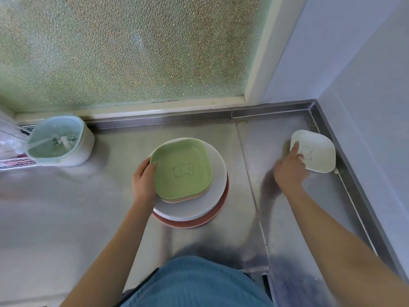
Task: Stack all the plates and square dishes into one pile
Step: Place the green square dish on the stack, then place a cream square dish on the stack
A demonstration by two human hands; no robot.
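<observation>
A pile stands mid-counter: a pink round plate [212, 218] at the bottom, a white round plate [218, 185] on it, then a pink square dish [177, 200] and a green square dish [182, 168] with a bear outline on top. My left hand [143, 182] grips the green dish's left edge, thumb over the rim. A white square dish [318, 151] with the same bear lies in the far right corner. My right hand [291, 168] rests on its left edge, fingers on the inside, and is blurred.
The steel counter [88, 207] has a raised rim at the back and right, against a frosted window and a wall. A pale green and white drainer basket [59, 142] sits at the far left beside a wire rack [15, 161].
</observation>
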